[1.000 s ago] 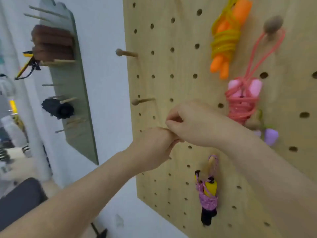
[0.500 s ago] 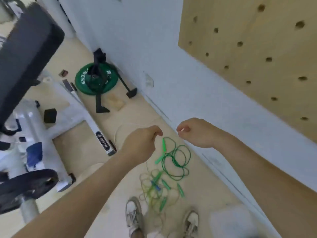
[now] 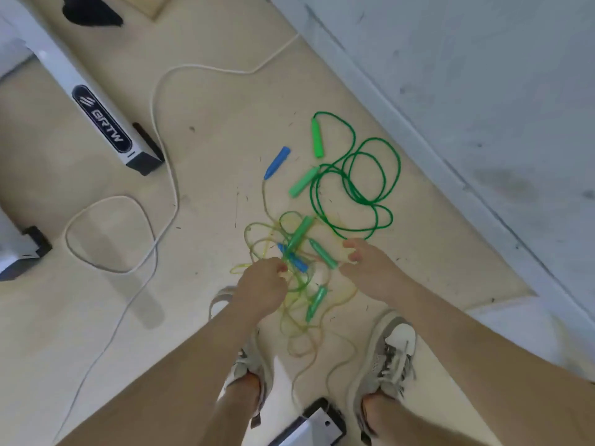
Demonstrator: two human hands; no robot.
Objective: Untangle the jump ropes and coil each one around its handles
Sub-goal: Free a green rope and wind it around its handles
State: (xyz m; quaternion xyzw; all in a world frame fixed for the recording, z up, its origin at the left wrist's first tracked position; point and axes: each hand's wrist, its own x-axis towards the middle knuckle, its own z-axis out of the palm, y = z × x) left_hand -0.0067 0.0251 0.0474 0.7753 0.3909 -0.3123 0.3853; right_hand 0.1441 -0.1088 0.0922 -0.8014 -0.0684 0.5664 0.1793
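Jump ropes [image 3: 301, 231] tangled on floor [image 3: 209, 130], below left hand [image 3: 261, 284] and right hand [image 3: 365, 267], fingers [image 3: 353, 245] loosely curled, holding nothing

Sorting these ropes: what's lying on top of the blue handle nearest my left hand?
A light green plastic handle crosses over the upper end of the blue plastic handle. Blur and your left hand hide whether thin yellowish cord also lies over it.

Head camera looks steeply down at the floor [image 3: 206, 175] from standing height.
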